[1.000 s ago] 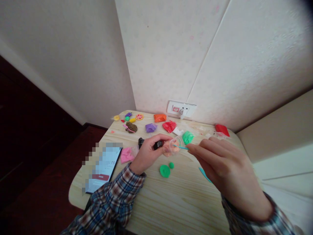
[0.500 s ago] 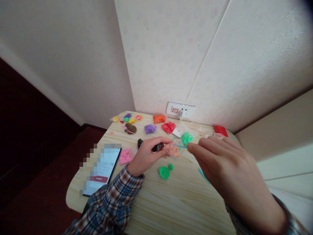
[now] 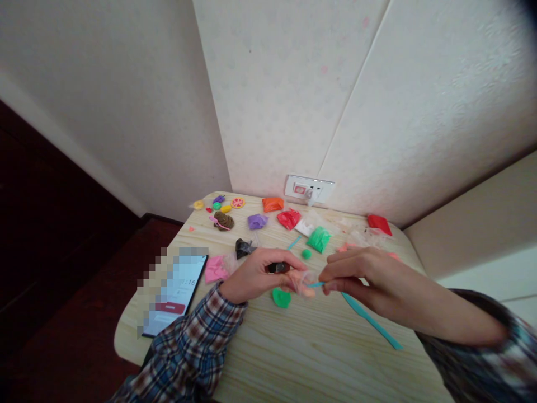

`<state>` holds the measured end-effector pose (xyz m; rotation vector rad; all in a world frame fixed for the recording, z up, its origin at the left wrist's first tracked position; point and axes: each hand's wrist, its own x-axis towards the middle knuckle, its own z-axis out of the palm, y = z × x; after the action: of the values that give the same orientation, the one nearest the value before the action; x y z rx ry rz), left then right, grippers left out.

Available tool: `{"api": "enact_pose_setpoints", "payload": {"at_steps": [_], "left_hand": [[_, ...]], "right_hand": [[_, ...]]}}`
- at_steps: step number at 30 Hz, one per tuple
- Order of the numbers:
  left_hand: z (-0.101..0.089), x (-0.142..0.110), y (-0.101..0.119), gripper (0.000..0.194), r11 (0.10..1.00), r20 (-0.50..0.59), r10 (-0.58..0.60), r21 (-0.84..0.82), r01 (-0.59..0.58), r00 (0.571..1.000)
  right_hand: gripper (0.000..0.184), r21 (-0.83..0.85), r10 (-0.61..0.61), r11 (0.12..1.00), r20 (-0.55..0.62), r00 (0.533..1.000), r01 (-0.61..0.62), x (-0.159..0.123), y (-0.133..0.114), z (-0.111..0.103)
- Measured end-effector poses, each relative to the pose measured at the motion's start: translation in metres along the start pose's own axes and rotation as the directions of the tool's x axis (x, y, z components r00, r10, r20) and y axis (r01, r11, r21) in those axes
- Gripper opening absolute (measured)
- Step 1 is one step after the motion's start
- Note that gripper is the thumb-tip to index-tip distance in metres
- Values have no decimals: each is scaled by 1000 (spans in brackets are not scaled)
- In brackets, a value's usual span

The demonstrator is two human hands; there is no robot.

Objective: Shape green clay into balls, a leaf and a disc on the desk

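My left hand (image 3: 264, 271) is closed on a clear plastic bag of peach-coloured clay (image 3: 300, 281). A dark, shiny object (image 3: 277, 267) shows between its thumb and forefinger; its kind I cannot make out. Opposite, my right hand (image 3: 356, 277) pinches a thin blue stick (image 3: 315, 285), its end at the bag's mouth. Under the bag sits a flattened green clay piece (image 3: 281, 298), partly hidden. A small green clay ball (image 3: 306, 254) lies behind the hands. A longer blue modelling tool (image 3: 373, 323) rests on the table below my right hand.
Bagged clay in green (image 3: 319, 239), red (image 3: 289, 219), purple (image 3: 257, 221) and other colours lies across the wooden table (image 3: 268, 358). A phone (image 3: 176, 296) lies at the left. Small clay figures (image 3: 224, 220) stand at the back left, and a wall socket (image 3: 309, 188) is behind.
My right hand has come lower and now sits level with the bag. The left hand and bag have shifted slightly down and right. More of the long blue tool shows.
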<state>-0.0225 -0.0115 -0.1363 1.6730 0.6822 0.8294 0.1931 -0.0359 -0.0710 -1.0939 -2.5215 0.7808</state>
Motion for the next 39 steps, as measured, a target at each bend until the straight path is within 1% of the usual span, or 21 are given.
{"api": "enact_pose_setpoints", "payload": {"at_steps": [2, 4, 6, 8, 11, 14, 15, 17, 19, 21, 23, 25, 27, 28, 30, 32, 34, 36, 39], "left_hand": [[1, -1, 2, 22, 999, 24, -4, -39, 5, 1000], [1, -1, 4, 27, 998, 45, -6, -65, 9, 999], [1, -1, 6, 32, 997, 59, 5, -74, 0, 998], [1, -1, 8, 33, 997, 63, 18, -79, -13, 998], [1, -2, 8, 33, 995, 61, 32, -92, -26, 998], [0, -2, 7, 33, 993, 54, 34, -117, -28, 998], [0, -2, 6, 33, 991, 49, 37, -132, -30, 998], [1, -2, 4, 29, 986, 22, 35, -165, -30, 999], [2, -1, 2, 25, 978, -51, 11, -208, -22, 999], [5, 0, -1, 27, 952, -158, -67, -304, 15, 985], [8, 1, -3, 34, 890, -241, -167, -453, 41, 956], [12, 3, -3, 38, 812, -268, -243, -583, 44, 932], [15, 5, -3, 38, 764, -271, -262, -645, 27, 926], [16, 5, -3, 38, 756, -270, -262, -654, 23, 926], [19, 6, -3, 39, 769, -277, -266, -639, 30, 923], [21, 5, -4, 40, 799, -290, -294, -598, 67, 911], [22, 5, -4, 47, 819, -301, -330, -563, 112, 895], [23, 4, -5, 52, 826, -297, -343, -547, 136, 891], [25, 5, -5, 48, 822, -298, -369, -547, 160, 880]], "right_hand": [[25, 203, 9, 979, 35, 999, -16, -2, 3, 0], [25, 343, 40, 937, 79, 996, -65, -3, 6, 3], [28, 427, 74, 896, 130, 989, -124, -3, 10, 6], [32, 488, 82, 857, 184, 979, -164, -4, 15, 11], [38, 586, 45, 788, 249, 967, -188, -6, 19, 17], [42, 686, -13, 702, 280, 960, -190, -8, 17, 22], [41, 707, -28, 683, 276, 961, -183, -8, 15, 22], [39, 721, -28, 675, 235, 972, -155, -8, 11, 22], [39, 715, 25, 687, 154, 988, -129, -9, 10, 19], [38, 724, 116, 681, 35, 993, -105, -12, 10, 14], [37, 727, 186, 681, -60, 981, -85, -15, 10, 10], [35, 690, 210, 718, -97, 973, -86, -17, 8, 9], [32, 593, 219, 795, -87, 972, -127, -16, 4, 13], [30, 524, 228, 839, -94, 969, -147, -13, 1, 16], [28, 361, 237, 916, -142, 961, -173, -5, -3, 26], [26, 213, 221, 961, -195, 955, -179, 3, -5, 36], [24, 84, 200, 979, -221, 955, -185, 10, -5, 45], [23, -40, 191, 978, -246, 950, -207, 15, -4, 52], [19, -197, 160, 952, -327, 931, -233, 21, -6, 61]]}}
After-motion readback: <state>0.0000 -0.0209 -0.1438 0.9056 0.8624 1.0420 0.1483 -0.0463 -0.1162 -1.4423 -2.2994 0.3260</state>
